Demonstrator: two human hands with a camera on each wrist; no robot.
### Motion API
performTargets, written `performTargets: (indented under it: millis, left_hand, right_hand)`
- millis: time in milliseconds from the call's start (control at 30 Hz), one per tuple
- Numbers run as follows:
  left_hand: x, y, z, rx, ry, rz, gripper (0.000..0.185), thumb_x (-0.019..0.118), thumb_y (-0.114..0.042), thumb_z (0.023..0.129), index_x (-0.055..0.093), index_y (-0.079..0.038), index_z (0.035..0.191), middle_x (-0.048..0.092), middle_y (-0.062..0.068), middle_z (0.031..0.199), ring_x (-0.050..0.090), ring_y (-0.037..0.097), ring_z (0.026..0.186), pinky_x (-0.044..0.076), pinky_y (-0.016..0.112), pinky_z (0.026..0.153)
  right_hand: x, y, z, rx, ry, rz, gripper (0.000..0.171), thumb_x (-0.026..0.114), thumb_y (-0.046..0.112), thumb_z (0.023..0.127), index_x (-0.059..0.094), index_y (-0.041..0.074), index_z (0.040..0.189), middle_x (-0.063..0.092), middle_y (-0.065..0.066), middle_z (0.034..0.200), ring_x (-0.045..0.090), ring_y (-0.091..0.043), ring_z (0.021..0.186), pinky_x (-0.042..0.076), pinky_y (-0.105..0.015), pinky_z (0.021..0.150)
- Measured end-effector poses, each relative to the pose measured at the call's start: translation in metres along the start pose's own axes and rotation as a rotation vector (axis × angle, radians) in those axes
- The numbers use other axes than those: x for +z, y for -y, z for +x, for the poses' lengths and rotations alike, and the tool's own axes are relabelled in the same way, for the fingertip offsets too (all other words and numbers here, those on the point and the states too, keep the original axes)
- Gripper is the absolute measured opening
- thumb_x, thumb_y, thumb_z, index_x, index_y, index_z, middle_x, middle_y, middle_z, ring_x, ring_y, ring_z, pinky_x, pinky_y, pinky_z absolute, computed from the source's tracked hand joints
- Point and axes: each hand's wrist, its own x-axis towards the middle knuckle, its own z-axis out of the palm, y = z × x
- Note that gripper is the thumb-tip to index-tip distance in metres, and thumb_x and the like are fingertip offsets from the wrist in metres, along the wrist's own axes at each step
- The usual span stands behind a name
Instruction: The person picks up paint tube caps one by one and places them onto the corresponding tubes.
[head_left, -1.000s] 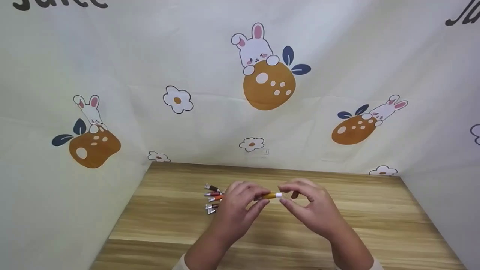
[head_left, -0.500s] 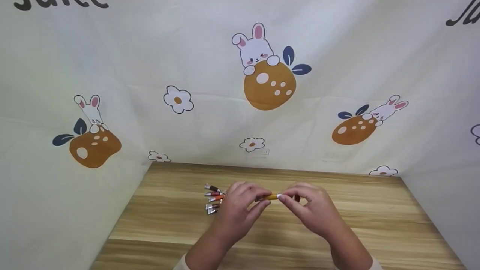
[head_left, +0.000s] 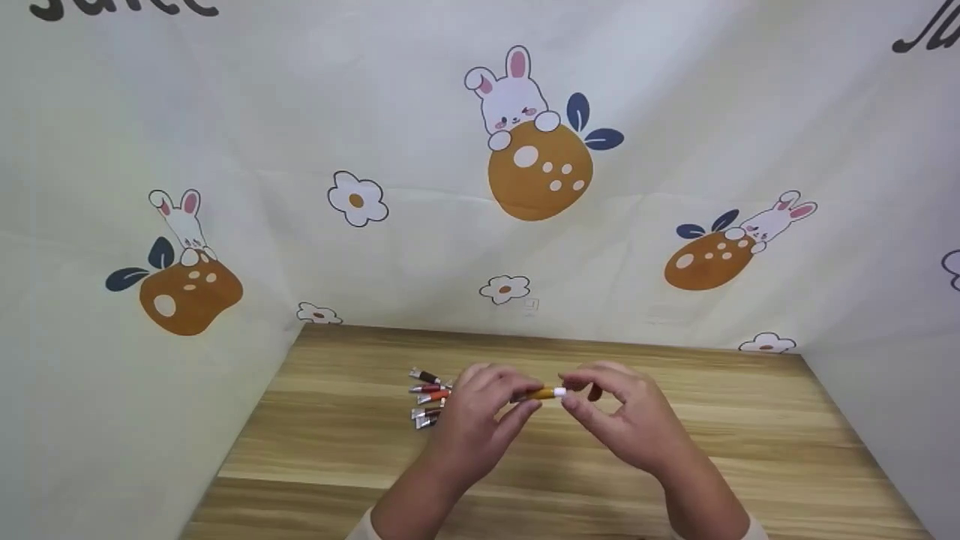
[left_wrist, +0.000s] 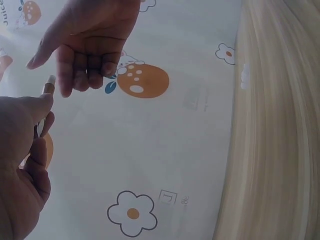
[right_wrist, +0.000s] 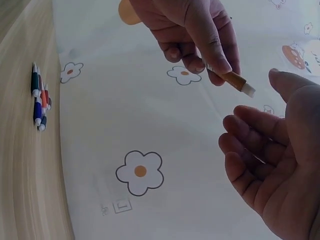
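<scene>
small paint tubes (head_left: pixel 426 397) clustered on wooden table (head_left: pixel 750 442); bunny-print cloth backdrop (head_left: pixel 420 247) behind.

Not much to read here tbh. The only real lettering was on the printed backdrop cloth (head_left: pixel 420 247): big dark cursive letters cut off by the top edge in the head view, at the upper left corner (head_left: pixel 120 7) and again at the upper right (head_left: pixel 926 30). Too chopped to read there. In the left wrist view the same word (left_wrist: pixel 5 12) showed up tiny in the corner and looked like "Juice", though it was partly cut off. There was also a faint little square mark (head_left: pixel 531 304) printed low on the cloth near a flower, unreadable. The small tubes (head_left: pixel 427 396) on the table had nothing legible.
</scene>
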Motion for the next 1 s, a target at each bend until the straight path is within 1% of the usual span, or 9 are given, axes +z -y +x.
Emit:
performTargets:
  millis: [100, 200, 267, 367, 500, 633, 700, 867, 1000]
  left_hand:
    - [-0.0005, -0.0005, -0.0003, -0.012, 0.008, 0.002, 0.016, 0.079, -0.030, 0.097, 0.078, -0.027, 0.114, 0.075, -0.018, 0.112, 0.064, 0.005, 0.106, 0.052, 0.031, 0.091]
    - [-0.0004, -0.0003, -0.0003, -0.010, 0.009, 0.006, 0.016, 0.079, -0.030, 0.098, 0.078, -0.027, 0.113, 0.075, -0.018, 0.112, 0.064, 0.005, 0.106, 0.052, 0.031, 0.091]
    - [-0.0001, -0.0002, -0.0001, -0.006, 0.006, 0.009, 0.016, 0.079, -0.030, 0.098, 0.078, -0.027, 0.114, 0.075, -0.017, 0.112, 0.064, 0.006, 0.106, 0.052, 0.031, 0.091]
    - [0.0003, 0.0000, -0.0002, -0.004, 0.003, 0.013, 0.017, 0.079, -0.029, 0.097, 0.078, -0.027, 0.113, 0.075, -0.017, 0.112, 0.064, 0.005, 0.106, 0.052, 0.031, 0.091]
    - [0.0003, -0.0002, -0.0001, -0.007, 0.004, 0.010, 0.016, 0.078, -0.030, 0.098, 0.078, -0.026, 0.113, 0.075, -0.018, 0.111, 0.065, 0.005, 0.105, 0.051, 0.031, 0.092]
    - [0.0002, -0.0005, 0.0002, -0.012, 0.007, 0.009, 0.015, 0.078, -0.031, 0.098, 0.078, -0.026, 0.112, 0.076, -0.017, 0.110, 0.065, 0.005, 0.105, 0.051, 0.031, 0.092]
    - [0.0004, -0.0006, 0.0003, -0.016, 0.007, 0.008, 0.014, 0.078, -0.031, 0.098, 0.078, -0.026, 0.111, 0.075, -0.017, 0.109, 0.065, 0.004, 0.104, 0.051, 0.031, 0.091]
    - [0.0003, -0.0010, 0.0009, -0.016, -0.001, -0.007, 0.014, 0.077, -0.032, 0.099, 0.078, -0.026, 0.112, 0.075, -0.017, 0.110, 0.065, 0.004, 0.106, 0.052, 0.031, 0.094]
    - [0.0001, -0.0016, 0.0012, -0.011, -0.002, -0.013, 0.015, 0.078, -0.030, 0.099, 0.078, -0.027, 0.113, 0.075, -0.017, 0.111, 0.066, 0.005, 0.109, 0.052, 0.032, 0.098]
  right_hand:
    - [-0.0018, 0.0014, -0.0008, -0.016, -0.006, -0.018, 0.032, 0.084, 0.026, 0.094, 0.078, 0.028, 0.126, 0.077, 0.017, 0.121, 0.069, -0.002, 0.099, 0.059, -0.032, 0.086]
    - [-0.0027, 0.0032, -0.0010, -0.057, -0.022, -0.032, 0.042, 0.088, 0.025, 0.090, 0.077, 0.025, 0.130, 0.076, 0.014, 0.128, 0.070, -0.003, 0.102, 0.060, -0.034, 0.088]
    - [-0.0029, 0.0042, -0.0009, -0.097, -0.038, -0.029, 0.045, 0.090, 0.022, 0.088, 0.077, 0.025, 0.131, 0.076, 0.012, 0.129, 0.071, -0.004, 0.103, 0.061, -0.032, 0.089]
    - [-0.0027, 0.0048, -0.0003, -0.178, -0.064, -0.009, 0.046, 0.092, 0.015, 0.085, 0.077, 0.024, 0.128, 0.077, 0.007, 0.129, 0.074, -0.011, 0.110, 0.060, -0.025, 0.094]
    - [-0.0025, 0.0035, 0.0007, -0.272, -0.072, 0.031, 0.041, 0.091, 0.007, 0.085, 0.079, 0.021, 0.122, 0.078, 0.000, 0.126, 0.074, -0.016, 0.118, 0.052, -0.015, 0.104]
    - [-0.0016, 0.0017, 0.0012, -0.341, -0.077, 0.048, 0.039, 0.089, 0.000, 0.083, 0.081, 0.017, 0.117, 0.078, -0.003, 0.121, 0.074, -0.017, 0.114, 0.051, -0.012, 0.104]
    - [-0.0018, 0.0020, 0.0013, -0.344, -0.075, 0.048, 0.038, 0.089, -0.002, 0.083, 0.081, 0.018, 0.115, 0.079, 0.000, 0.119, 0.075, -0.016, 0.113, 0.052, -0.012, 0.103]
    - [-0.0018, 0.0032, 0.0005, -0.296, -0.063, 0.047, 0.037, 0.088, 0.000, 0.085, 0.082, 0.021, 0.115, 0.079, 0.006, 0.117, 0.075, -0.014, 0.110, 0.053, -0.014, 0.102]
    - [-0.0008, 0.0040, 0.0001, -0.285, -0.073, 0.013, 0.037, 0.089, 0.002, 0.084, 0.082, 0.022, 0.114, 0.079, 0.006, 0.113, 0.075, -0.015, 0.107, 0.053, -0.013, 0.099]
